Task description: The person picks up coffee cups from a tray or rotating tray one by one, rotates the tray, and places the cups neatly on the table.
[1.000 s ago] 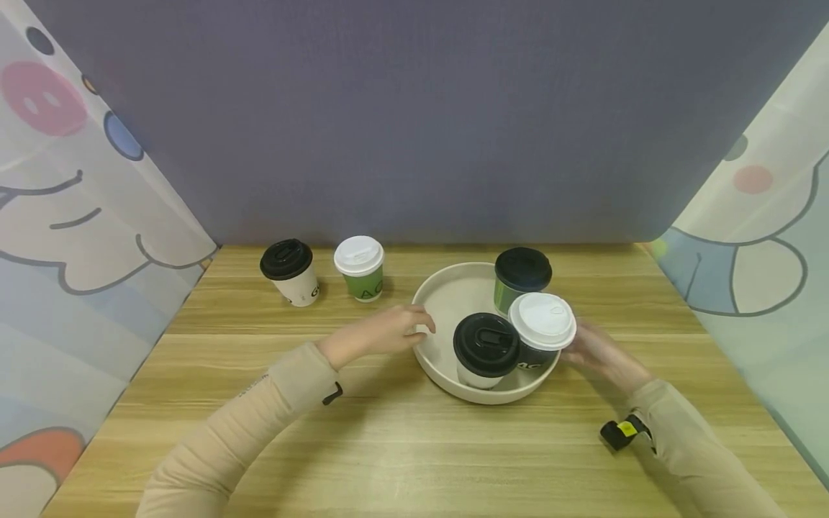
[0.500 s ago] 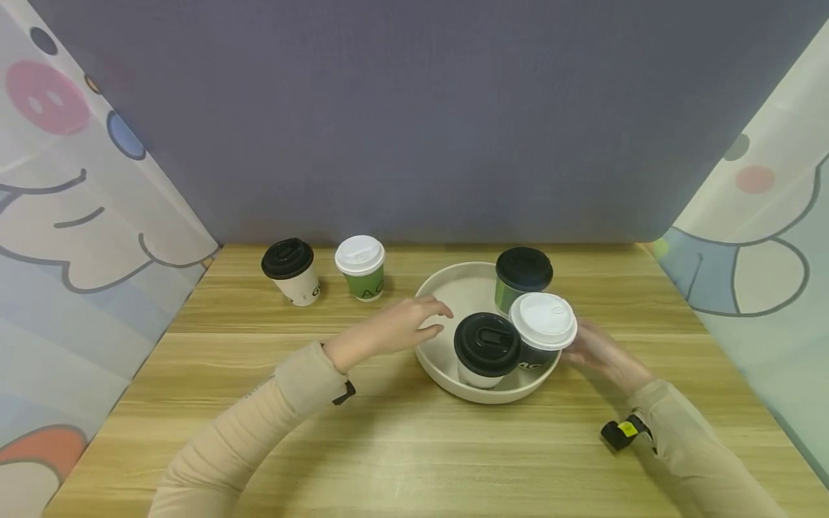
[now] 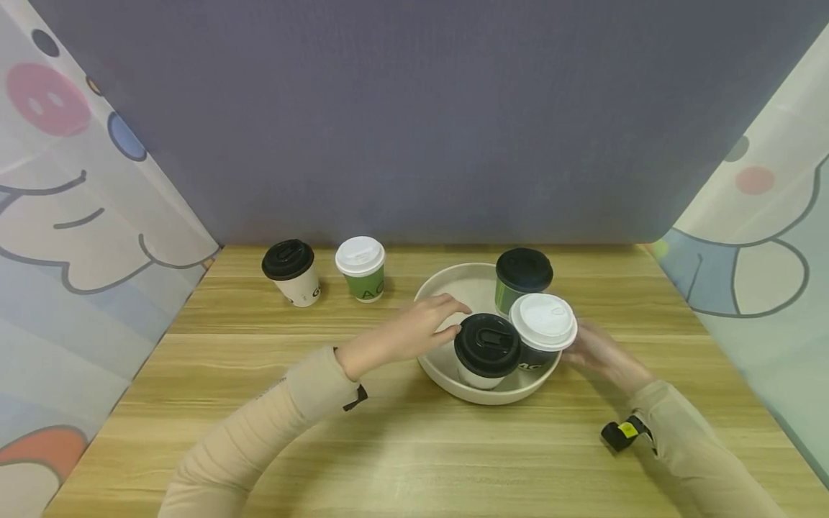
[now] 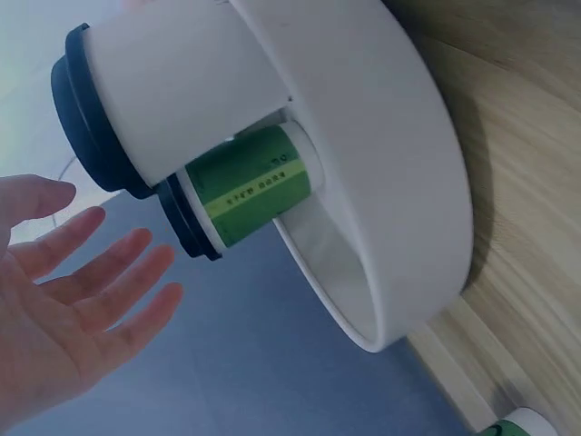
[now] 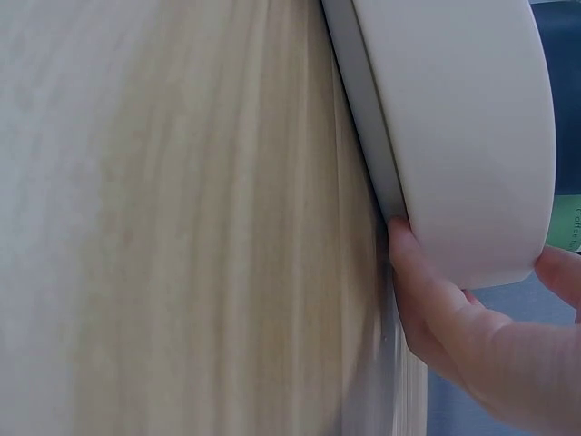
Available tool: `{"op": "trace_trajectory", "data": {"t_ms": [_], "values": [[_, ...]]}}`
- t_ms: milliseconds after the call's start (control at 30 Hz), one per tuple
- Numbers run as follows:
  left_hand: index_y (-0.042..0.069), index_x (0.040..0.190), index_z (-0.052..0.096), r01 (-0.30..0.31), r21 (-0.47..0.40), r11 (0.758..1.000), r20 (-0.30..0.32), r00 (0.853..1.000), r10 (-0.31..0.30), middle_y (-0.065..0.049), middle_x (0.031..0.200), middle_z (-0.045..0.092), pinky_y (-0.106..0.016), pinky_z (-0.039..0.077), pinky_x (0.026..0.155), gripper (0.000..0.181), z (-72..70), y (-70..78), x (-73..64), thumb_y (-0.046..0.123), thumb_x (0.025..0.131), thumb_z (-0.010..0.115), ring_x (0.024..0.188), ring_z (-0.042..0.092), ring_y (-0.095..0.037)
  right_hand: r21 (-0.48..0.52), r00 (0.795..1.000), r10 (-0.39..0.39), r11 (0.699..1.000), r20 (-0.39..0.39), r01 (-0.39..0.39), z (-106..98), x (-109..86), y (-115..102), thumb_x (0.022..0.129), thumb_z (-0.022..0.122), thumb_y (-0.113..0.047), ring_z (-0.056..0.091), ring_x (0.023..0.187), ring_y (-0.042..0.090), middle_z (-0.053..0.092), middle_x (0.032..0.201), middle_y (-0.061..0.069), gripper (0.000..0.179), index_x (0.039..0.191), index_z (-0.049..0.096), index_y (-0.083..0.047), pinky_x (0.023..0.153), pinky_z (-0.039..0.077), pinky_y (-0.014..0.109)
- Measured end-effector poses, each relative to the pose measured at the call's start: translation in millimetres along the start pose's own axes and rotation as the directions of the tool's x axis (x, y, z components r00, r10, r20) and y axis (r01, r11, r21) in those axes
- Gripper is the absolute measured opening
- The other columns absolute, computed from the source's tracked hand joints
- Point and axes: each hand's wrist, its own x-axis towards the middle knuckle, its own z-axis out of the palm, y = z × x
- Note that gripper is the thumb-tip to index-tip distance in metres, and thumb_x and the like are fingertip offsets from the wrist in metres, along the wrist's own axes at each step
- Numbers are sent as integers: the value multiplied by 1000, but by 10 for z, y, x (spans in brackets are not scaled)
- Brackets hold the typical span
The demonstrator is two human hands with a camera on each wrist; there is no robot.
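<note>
A round white tray (image 3: 466, 394) holds three lidded paper cups: a white cup with a black lid (image 3: 487, 345) at the front, a dark cup with a white lid (image 3: 542, 322) at the right, and a green cup with a black lid (image 3: 523, 270) behind. Over the tray's left side, my left hand (image 3: 414, 329) has its fingers spread close to the front cup's lid; in the left wrist view a small gap separates this hand (image 4: 86, 313) from the cup. My right hand (image 5: 481, 331) grips the tray's right side, fingers at its base and thumb at the rim.
Left of the tray, at the back of the wooden table (image 3: 414, 460), stand a white cup with a black lid (image 3: 293, 272) and a green cup with a white lid (image 3: 361, 267). A grey panel (image 3: 414, 129) rises behind the table, and cartoon-printed curtains flank it.
My left hand has moved right, from the tray's left rim to beside the front cup's black lid. The right hand, tray and cups have stayed in place.
</note>
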Motion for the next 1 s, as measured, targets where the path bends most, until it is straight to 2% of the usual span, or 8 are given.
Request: {"op": "trace_trajectory", "data": {"t_ms": [267,433,733,1000], "values": [[8,116,53,-2,26,1000,28,1000,1,-5,112,55,-28,38,92,32,-24,116,73,25,89,51,108,49,-16,-44,999,-28,999,34,29,-16,-8,12,94,39,-13,58,87,9,61,93,-1,22,94,61,-20,78,48,24],[9,117,53,-15,52,999,49,999,12,-4,113,54,-29,38,91,35,-23,174,111,30,89,51,106,50,-17,-37,999,-31,999,37,33,-13,-7,16,95,39,-13,57,89,9,61,94,0,23,97,61,-19,79,47,25],[11,118,53,-41,89,995,71,997,34,-3,113,54,-29,40,88,40,30,258,176,35,86,54,101,52,-17,-96,1000,-1,995,-19,-1,3,-20,-5,94,42,-18,56,90,9,58,96,-1,12,99,53,-18,81,46,24],[13,121,51,-65,157,985,123,991,46,-4,118,50,-28,40,87,49,63,349,226,43,83,56,103,52,-17,-159,999,17,987,-39,-23,-5,-25,5,93,43,-21,54,91,9,57,97,-2,15,104,53,-17,83,44,25]]}}
